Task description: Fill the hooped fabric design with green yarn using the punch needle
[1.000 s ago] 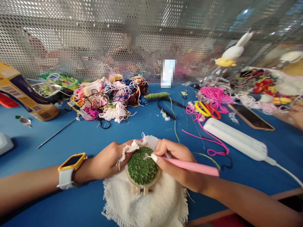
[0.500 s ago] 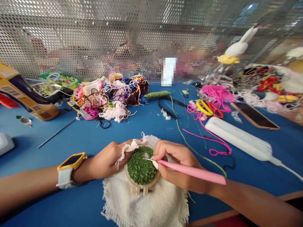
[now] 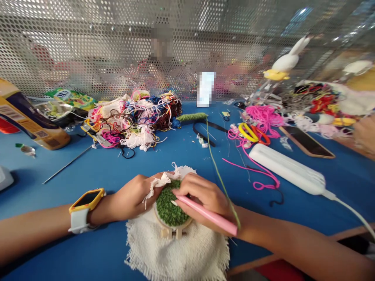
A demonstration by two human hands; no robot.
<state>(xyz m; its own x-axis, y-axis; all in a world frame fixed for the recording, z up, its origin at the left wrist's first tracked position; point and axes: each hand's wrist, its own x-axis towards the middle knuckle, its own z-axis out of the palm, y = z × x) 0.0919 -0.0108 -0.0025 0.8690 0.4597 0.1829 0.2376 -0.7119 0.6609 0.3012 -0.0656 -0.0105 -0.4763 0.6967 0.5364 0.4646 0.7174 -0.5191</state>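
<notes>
A round wooden embroidery hoop [image 3: 175, 233] holds off-white fringed cloth [image 3: 178, 257], its middle packed with green yarn loops [image 3: 172, 207]. My left hand [image 3: 136, 197] is closed around the hoop's left upper edge, cloth bunched at the fingers; the fingertips are hidden beneath. Pinched in my right hand [image 3: 205, 195] is a pink punch needle [image 3: 209, 215], tilted low over the loops. Its metal tip is hidden behind the fingers and pile. Green yarn [image 3: 218, 168] runs from the handle's rear end toward a green skein [image 3: 191, 116].
A heap of tangled yarn [image 3: 137, 117] lies at the back, near a perforated metal screen [image 3: 117, 50]. At right are a white power strip [image 3: 287, 168], a phone [image 3: 307, 141] and yellow-handled scissors [image 3: 247, 132]. A glue bottle [image 3: 32, 117] stands left, near a long metal needle [image 3: 67, 163].
My right hand has moved left over the loops and the punch needle has tilted more steeply, hiding its tip. The green yarn now crosses above my wrist. My left hand keeps its hold.
</notes>
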